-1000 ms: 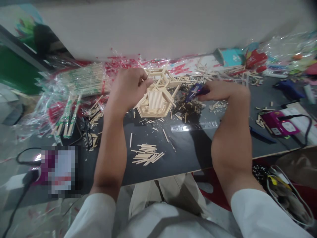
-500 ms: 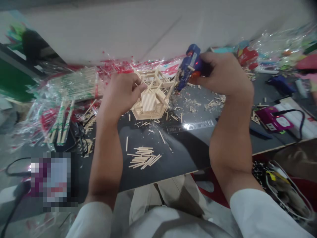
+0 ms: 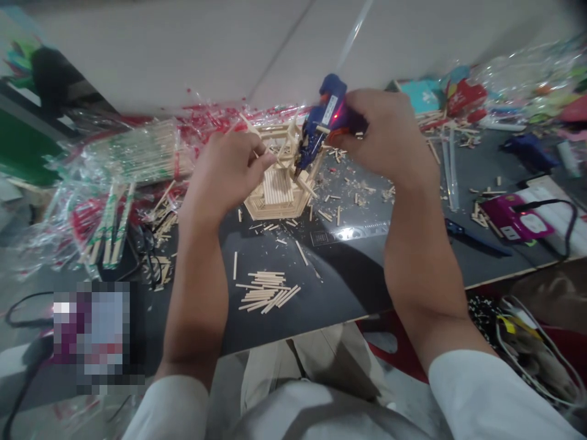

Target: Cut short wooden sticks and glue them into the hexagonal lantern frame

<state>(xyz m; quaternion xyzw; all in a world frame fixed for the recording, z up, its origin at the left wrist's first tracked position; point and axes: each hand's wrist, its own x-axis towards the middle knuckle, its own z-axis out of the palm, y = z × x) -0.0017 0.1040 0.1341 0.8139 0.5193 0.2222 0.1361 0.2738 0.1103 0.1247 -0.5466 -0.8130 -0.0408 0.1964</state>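
Observation:
My right hand (image 3: 385, 131) is wrapped round a blue glue gun (image 3: 321, 116), with a red light lit on its side and a clear glue stick (image 3: 355, 35) poking out of its back end. Its nozzle points down at a model built of thin wooden sticks (image 3: 278, 186), which has a six-sided base and a slatted panel. On the model's left side, my left hand (image 3: 236, 168) is closed in a pinch on a thin wooden stick (image 3: 270, 156). The fingers hide most of that stick. Whether the nozzle touches the model I cannot tell.
Short cut sticks (image 3: 266, 292) lie in a loose pile near the table's front edge. A clear ruler (image 3: 348, 234) lies behind them, among scraps. Bundled sticks in plastic (image 3: 137, 153) are at left. A purple power socket (image 3: 518, 218) and a dark blue cutter (image 3: 479, 239) lie at right.
My right hand has brought the glue gun left and down, so its nozzle is now over the model. My left hand has shifted slightly right, still pinching.

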